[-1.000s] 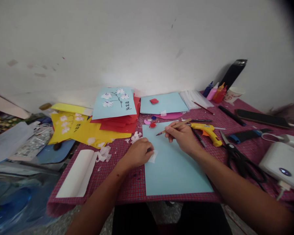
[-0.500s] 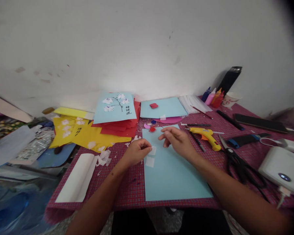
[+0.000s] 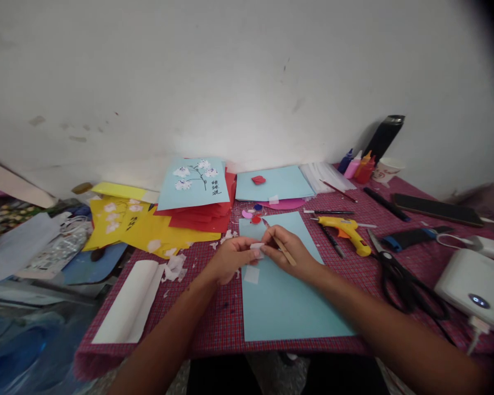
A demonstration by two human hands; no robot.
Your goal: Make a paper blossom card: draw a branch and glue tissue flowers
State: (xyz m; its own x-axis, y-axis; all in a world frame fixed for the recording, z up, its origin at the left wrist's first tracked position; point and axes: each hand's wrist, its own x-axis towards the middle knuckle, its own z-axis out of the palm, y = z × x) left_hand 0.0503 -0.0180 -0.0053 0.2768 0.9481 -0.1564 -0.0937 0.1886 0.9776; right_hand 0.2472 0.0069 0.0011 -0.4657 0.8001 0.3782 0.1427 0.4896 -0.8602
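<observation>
Over the upper left of a light blue sheet (image 3: 296, 307), my two hands meet at a small white paper piece (image 3: 257, 248). My left hand (image 3: 234, 258) pinches its left side between thumb and fingers. On the other side, my right hand (image 3: 293, 253) touches the paper with its fingertips and has a thin paintbrush (image 3: 285, 251) with a pale wooden handle tucked in its grip. Another white paper square (image 3: 252, 275) lies flat on the sheet just below. Beyond the hands are small spots of red paint (image 3: 256, 219), pink and dark blue.
A yellow glue gun (image 3: 348, 229), black scissors (image 3: 407, 277) and a white box (image 3: 475, 288) lie to the right. Stacked blue cards (image 3: 274, 184) and a flower picture (image 3: 195, 184) rest behind. At left are yellow sheets (image 3: 148, 230), torn paper scraps (image 3: 175, 267) and folded white paper (image 3: 127, 302).
My right hand has moved down and left to join my left hand at the white paper piece. The brush handle now shows plainly in the right hand. The paper has come up off the sheet.
</observation>
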